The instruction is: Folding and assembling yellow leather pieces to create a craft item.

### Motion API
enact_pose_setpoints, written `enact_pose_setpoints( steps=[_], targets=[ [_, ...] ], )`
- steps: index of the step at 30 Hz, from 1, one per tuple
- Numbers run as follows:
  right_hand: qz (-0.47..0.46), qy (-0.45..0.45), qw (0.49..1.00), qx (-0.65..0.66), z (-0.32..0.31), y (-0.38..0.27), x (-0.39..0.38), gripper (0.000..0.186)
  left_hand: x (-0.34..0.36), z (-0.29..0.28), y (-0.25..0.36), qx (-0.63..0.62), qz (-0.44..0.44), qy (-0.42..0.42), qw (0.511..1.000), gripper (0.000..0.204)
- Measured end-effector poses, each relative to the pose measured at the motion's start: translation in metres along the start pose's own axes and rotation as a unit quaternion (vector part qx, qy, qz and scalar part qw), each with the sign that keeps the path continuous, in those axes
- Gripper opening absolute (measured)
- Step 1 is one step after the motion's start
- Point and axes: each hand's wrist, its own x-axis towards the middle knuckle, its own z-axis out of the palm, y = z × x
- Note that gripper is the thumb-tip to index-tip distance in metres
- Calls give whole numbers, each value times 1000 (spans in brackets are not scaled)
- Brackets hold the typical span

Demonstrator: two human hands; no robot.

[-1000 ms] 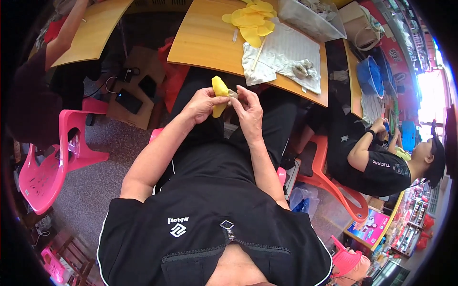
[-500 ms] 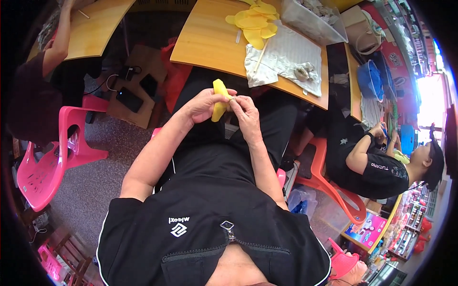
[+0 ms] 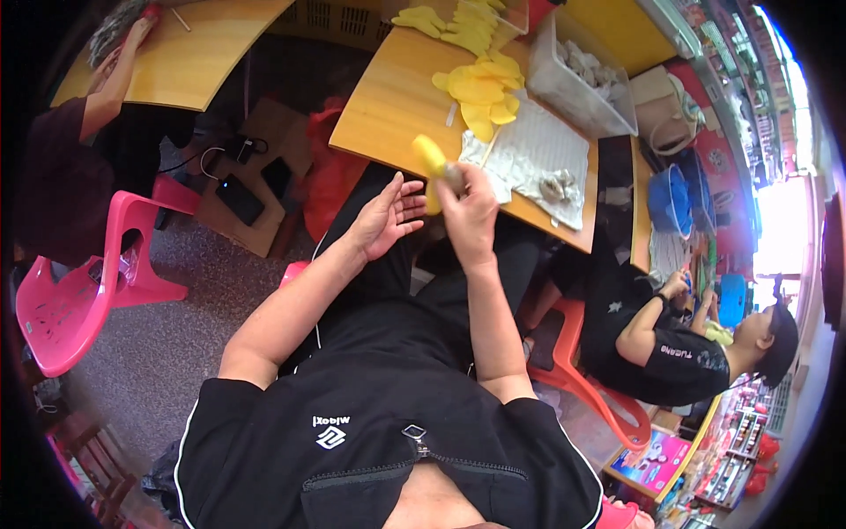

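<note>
My right hand (image 3: 470,207) grips a curved, soft-looking yellow piece (image 3: 428,153) just off the near edge of the wooden table (image 3: 379,115). The piece is smeared by motion, and part of it is hidden by the fingers. Close beside it on the left, my left hand (image 3: 388,219) is open, palm up, fingers apart, holding nothing. On the table ahead lies a pile of flat, rounded yellow pieces (image 3: 480,88). To the right of the pile a white cloth (image 3: 533,150) is spread, with a crumpled greyish lump (image 3: 560,185) on its near part.
A clear plastic bin (image 3: 551,93) of greyish-white material stands at the table's back right. More yellow pieces (image 3: 419,21) lie at the far edge. Pink chair (image 3: 110,282) at left; a co-worker (image 3: 687,357) sits at right. Phones (image 3: 238,200) rest on cardboard below.
Both hands were together on the yellow piece over my lap. Now the left has let go and opened, while the right has carried the piece forward toward the table. The view has shifted slightly.
</note>
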Motion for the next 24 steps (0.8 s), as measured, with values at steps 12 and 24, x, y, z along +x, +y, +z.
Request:
enact_pose_setpoints(
  steps=[12,24],
  targets=[
    [-102,11,988,-113,38,11,101,19,4,-12,2,-1,-94,-15,995,48],
    [-76,-106,973,-190,42,38,87,18,10,-8,19,-63,-8,10,998,32]
  ],
)
